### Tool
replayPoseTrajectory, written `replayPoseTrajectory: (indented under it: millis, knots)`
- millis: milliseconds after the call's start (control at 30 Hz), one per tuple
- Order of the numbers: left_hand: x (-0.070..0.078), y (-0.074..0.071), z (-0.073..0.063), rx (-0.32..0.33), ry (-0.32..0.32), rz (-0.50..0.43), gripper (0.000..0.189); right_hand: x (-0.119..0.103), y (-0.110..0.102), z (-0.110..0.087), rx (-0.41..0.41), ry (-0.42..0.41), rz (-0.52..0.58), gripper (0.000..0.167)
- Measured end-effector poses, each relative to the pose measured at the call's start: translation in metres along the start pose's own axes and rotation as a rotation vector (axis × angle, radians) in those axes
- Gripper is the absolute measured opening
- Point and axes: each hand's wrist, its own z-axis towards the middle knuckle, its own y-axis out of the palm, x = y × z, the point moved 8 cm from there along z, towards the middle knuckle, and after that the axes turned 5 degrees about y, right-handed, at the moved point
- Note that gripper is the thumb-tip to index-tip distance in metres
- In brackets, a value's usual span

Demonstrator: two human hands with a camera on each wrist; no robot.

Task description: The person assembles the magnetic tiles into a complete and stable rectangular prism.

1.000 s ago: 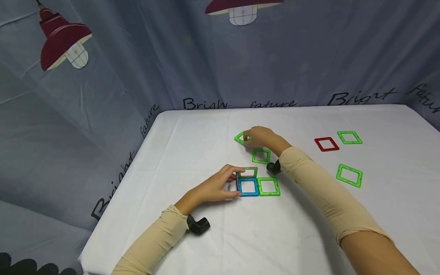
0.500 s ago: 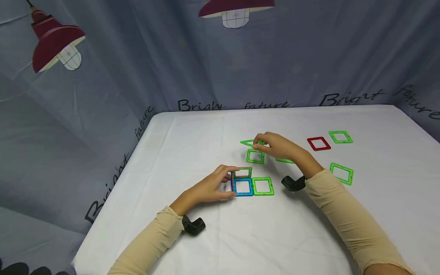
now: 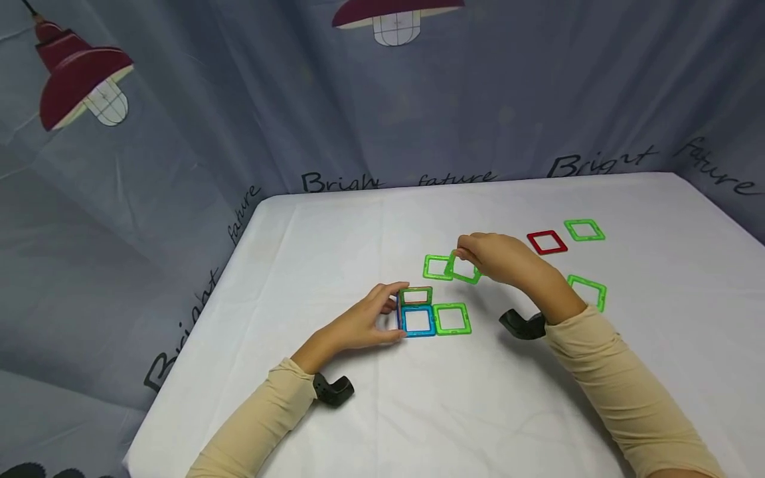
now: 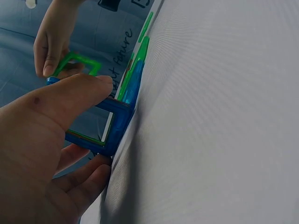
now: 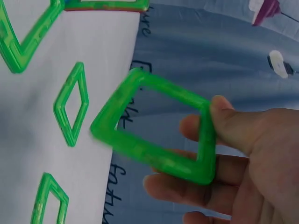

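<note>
My left hand (image 3: 364,322) grips a small build of square magnetic tiles by an upright blue tile (image 4: 122,112) at its left side. A flat blue tile (image 3: 418,320) forms its base, with an upright green-and-red tile (image 3: 416,296) at the back. A flat green tile (image 3: 452,319) adjoins the base's right edge. In my right hand (image 3: 499,259) a green square tile (image 5: 156,161) is pinched by one edge, raised and tilted. Left of it, another green tile (image 3: 438,267) lies flat on the table.
A red square tile (image 3: 546,242) and green tiles (image 3: 584,230) lie flat at the right of the white table (image 3: 335,232); my right forearm partly covers a nearer green tile (image 3: 588,292). A grey printed curtain (image 3: 269,99) hangs behind the table.
My right hand has moved right and slightly nearer, carrying the pinched green tile, which now tilts more upright. The left hand keeps its hold on the build. The head view has shifted slightly.
</note>
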Motion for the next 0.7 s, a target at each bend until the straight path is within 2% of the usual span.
replayPoseTrajectory:
  millis: [233, 467, 700]
  knots:
    - [0.001, -0.001, 0.000, 0.001, -0.004, -0.007, 0.081, -0.009, 0.011, 0.001, -0.014, -0.014, -0.044, 0.012]
    - [0.000, -0.001, 0.000, 0.000, -0.015, -0.013, 0.081, -0.018, 0.027, 0.003, -0.024, -0.070, -0.069, 0.012]
    - [0.001, 0.000, -0.001, 0.003, 0.001, -0.021, 0.081, -0.025, 0.037, 0.003, -0.041, -0.117, -0.066, 0.013]
